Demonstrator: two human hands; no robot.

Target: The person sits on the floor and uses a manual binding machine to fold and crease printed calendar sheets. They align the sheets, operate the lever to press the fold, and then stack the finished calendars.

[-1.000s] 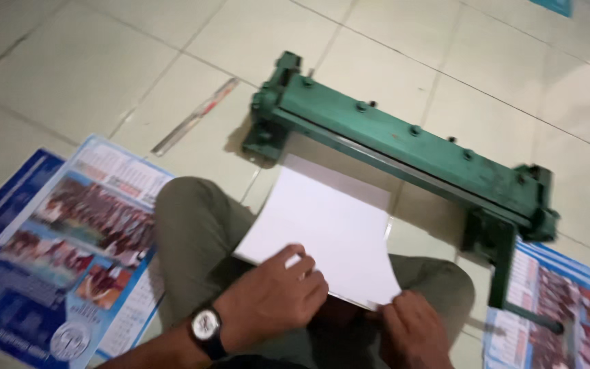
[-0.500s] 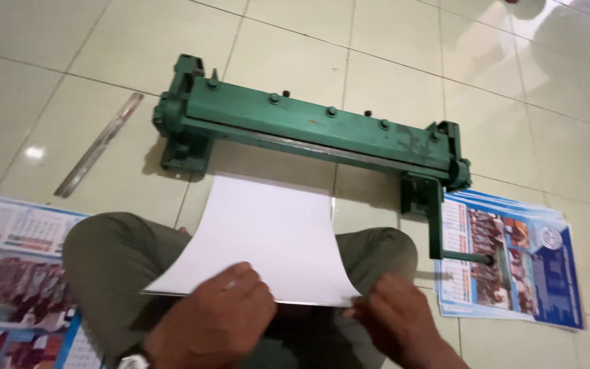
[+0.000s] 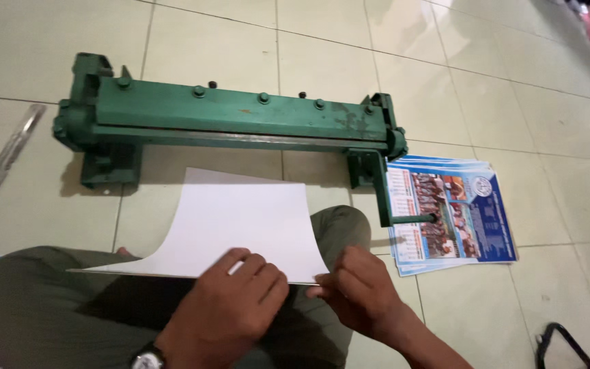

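On a floor of pale glazed tiles (image 3: 445, 61), a person sits cross-legged in olive trousers (image 3: 29, 301), a white sheet (image 3: 240, 222) resting across the lap. The sheet lies nearly flat, its long axis running left to right, its far edge pointing toward a green hand-cranked machine (image 3: 233, 113) that stands on the tiles just beyond the knees. The sheet's left corner curls slightly and juts out over the left thigh. The left hand (image 3: 230, 307), a wristwatch (image 3: 146, 357) at its wrist, lies palm down on the sheet's near edge, fingers bent and pressing on the paper from above. The right hand (image 3: 360, 290) sits just beside it at the sheet's near right corner, fingers curled, pinching the edge between thumb and fingertips. The two hands are close together but apart. The machine's long body runs left to right, parallel to the sheet, with a row of bolts along its top and a crank handle (image 3: 394, 205) hanging at its right end. Under that handle lies a stack of printed blue posters (image 3: 455, 212), fanned slightly on the tiles. A metal ruler (image 3: 1, 164) lies at an angle at the far left, well apart from the sheet.
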